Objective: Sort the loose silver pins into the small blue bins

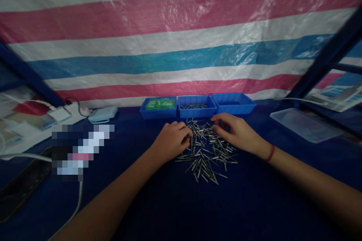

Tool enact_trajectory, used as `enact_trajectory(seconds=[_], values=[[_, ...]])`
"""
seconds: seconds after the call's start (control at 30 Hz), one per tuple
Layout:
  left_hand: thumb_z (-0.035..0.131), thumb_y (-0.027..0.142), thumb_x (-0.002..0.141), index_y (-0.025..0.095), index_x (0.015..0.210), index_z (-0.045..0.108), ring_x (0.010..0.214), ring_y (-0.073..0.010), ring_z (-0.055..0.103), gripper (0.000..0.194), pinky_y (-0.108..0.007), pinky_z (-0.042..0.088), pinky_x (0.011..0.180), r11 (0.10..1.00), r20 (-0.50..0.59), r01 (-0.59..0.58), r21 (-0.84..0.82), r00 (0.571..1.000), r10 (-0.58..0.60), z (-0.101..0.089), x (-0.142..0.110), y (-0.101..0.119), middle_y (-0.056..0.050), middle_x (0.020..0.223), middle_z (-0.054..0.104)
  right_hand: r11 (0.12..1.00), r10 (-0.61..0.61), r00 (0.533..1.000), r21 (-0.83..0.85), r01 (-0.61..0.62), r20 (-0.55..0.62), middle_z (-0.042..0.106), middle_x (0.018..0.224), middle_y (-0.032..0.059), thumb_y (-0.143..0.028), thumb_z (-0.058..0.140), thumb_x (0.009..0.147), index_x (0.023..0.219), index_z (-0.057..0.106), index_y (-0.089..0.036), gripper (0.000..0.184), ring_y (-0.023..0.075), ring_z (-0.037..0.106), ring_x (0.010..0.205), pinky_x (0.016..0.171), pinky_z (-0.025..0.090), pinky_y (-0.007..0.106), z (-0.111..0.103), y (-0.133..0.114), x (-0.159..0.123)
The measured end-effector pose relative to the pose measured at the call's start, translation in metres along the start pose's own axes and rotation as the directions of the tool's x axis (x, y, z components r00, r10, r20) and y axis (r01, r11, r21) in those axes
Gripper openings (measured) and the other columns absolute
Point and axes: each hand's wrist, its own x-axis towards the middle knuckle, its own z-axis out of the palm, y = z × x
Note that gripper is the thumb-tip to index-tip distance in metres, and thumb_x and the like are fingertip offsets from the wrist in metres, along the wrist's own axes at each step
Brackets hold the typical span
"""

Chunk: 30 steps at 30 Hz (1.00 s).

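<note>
On the blue table [169,211], handling appears partial: metal pins [203,163] lie piled loose; similar pieces [194,106] occupy the middle bin [197,113]. Left hand [172,140] curls at the pile, contents hidden; right hand [239,130], fingers parted, grips nothing visible.

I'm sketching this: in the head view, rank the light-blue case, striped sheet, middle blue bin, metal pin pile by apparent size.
1. Striped sheet
2. Metal pin pile
3. Middle blue bin
4. Light-blue case

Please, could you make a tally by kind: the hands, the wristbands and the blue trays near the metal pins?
Hands: 2, left hand and right hand
Red wristband: 1
Blue trays: 3
Total: 6, without the metal pins, which overlap
</note>
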Motion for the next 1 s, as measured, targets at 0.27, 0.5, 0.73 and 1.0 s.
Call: enact_trajectory(seconds=[0.27, 0.5, 0.73, 1.0], values=[[0.052, 0.03, 0.087, 0.024, 0.09, 0.065, 0.083, -0.0189, 0.052, 0.015, -0.032, 0.035, 0.071, 1.0, 0.022, -0.016, -0.019, 1.0, 0.017, 0.004, 0.001, 0.0, -0.002, 0.091, 0.059, 0.995, -0.089, 0.996, 0.046, 0.088, 0.019, 0.063, 0.088, 0.0049, -0.024, 0.047, 0.086, 0.096, 0.06, -0.016, 0.018, 0.0124, 0.056, 0.067, 0.065, 0.047, 0.028, -0.002, -0.011, -0.006], [0.052, 0.024, 0.086, 0.021, 0.084, 0.062, 0.086, -0.0206, 0.051, 0.011, -0.033, 0.037, 0.071, 0.994, 0.05, 0.083, -0.072, 0.996, -0.08, 0.008, 0.002, 0.004, -0.002, 0.094, 0.057, 0.987, -0.162, 0.986, 0.022, 0.161, 0.042, 0.062, 0.085, 0.0047, -0.02, 0.047, 0.086, 0.091, 0.062, -0.014, 0.016, 0.0137, 0.058, 0.075, 0.07, 0.046, 0.028, -0.001, -0.017, -0.011], [0.046, 0.023, 0.091, 0.018, 0.09, 0.059, 0.086, -0.0215, 0.052, 0.014, -0.036, 0.034, 0.074, 0.992, -0.073, 0.104, 0.072, 0.992, -0.099, -0.002, -0.002, 0.014, -0.003, 0.093, 0.061, 0.981, -0.192, 0.976, 0.002, 0.193, 0.099, 0.061, 0.077, 0.0041, -0.021, 0.045, 0.088, 0.085, 0.063, -0.014, 0.019, 0.0138, 0.057, 0.072, 0.068, 0.044, 0.027, 0.002, -0.026, -0.012], [0.051, 0.018, 0.088, 0.021, 0.089, 0.057, 0.082, -0.0157, 0.057, 0.006, -0.035, 0.035, 0.078, 0.971, -0.165, -0.001, -0.24, 0.985, -0.04, -0.015, -0.005, 0.031, 0.002, 0.088, 0.065, 0.98, -0.096, 0.993, 0.18, 0.081, 0.073, 0.063, 0.082, 0.0044, -0.026, 0.05, 0.087, 0.095, 0.063, -0.014, 0.02, 0.013, 0.057, 0.072, 0.067, 0.044, 0.027, 0.002, -0.039, -0.015]])
